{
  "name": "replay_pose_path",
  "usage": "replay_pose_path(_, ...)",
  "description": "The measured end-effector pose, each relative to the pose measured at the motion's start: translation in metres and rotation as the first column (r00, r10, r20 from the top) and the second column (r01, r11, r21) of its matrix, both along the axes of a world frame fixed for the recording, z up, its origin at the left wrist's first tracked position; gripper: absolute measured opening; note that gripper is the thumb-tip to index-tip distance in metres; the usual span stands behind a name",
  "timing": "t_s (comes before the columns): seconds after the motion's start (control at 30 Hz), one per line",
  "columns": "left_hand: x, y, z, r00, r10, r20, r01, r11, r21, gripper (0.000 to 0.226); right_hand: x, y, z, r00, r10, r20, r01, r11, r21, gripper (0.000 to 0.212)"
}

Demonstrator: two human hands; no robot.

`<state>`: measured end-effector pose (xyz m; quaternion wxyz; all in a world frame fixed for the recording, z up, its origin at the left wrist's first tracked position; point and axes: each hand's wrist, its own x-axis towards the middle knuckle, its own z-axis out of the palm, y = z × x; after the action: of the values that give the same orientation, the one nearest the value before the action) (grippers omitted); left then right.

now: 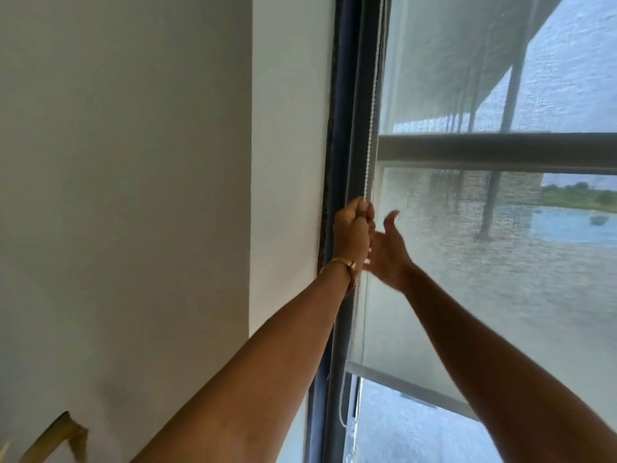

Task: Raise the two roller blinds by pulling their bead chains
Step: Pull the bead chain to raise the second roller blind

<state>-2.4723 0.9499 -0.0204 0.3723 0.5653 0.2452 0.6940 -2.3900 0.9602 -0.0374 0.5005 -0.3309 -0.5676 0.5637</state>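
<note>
The bead chain point(371, 128) ran almost straight up and down along the dark window frame point(350, 128), leaning slightly right toward the top, its lower loop hanging below near the frame's bottom. The roller blind point(500, 295) hung beside it, its bottom bar point(417, 389) slanting across the lower pane and leaving a strip of glass uncovered beneath.

Your left hand point(352, 230) was reached up, fist closed around the chain, a gold bracelet point(340, 264) at the wrist. Your right hand point(389, 248) was just beside it, palm open and fingers spread, gripping nothing. Both forearms stretched upward from the lower edge.

A plain white wall point(133, 195) filled the left side.
</note>
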Motion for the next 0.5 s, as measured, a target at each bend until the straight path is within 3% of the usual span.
replay_pose_path(0.17, -0.008, 0.004, -0.040, 0.999, 0.001, -0.047, -0.004, 0.997, -0.072, 0.040, -0.011, 0.009, 0.078, 0.995, -0.075, 0.072, 0.062, 0.983, 0.170, 0.084)
replay_pose_path(0.3, -0.003, -0.001, -0.078, 0.998, -0.006, -0.059, 0.000, 0.994, -0.108, 0.039, -0.023, 0.001, 0.132, 0.998, -0.058, -0.001, 0.056, 0.958, 0.280, 0.076)
replay_pose_path(0.4, 0.001, -0.002, -0.105, 0.998, -0.021, -0.067, 0.012, 0.991, -0.131, 0.042, -0.033, -0.004, 0.161, 0.974, -0.168, -0.151, 0.210, 0.922, 0.326, 0.060)
replay_pose_path(0.5, 0.001, -0.001, -0.130, 0.992, -0.023, -0.127, 0.004, 0.989, -0.145, 0.039, -0.041, -0.010, 0.179, 0.883, -0.434, -0.179, 0.468, 0.786, 0.403, 0.049)
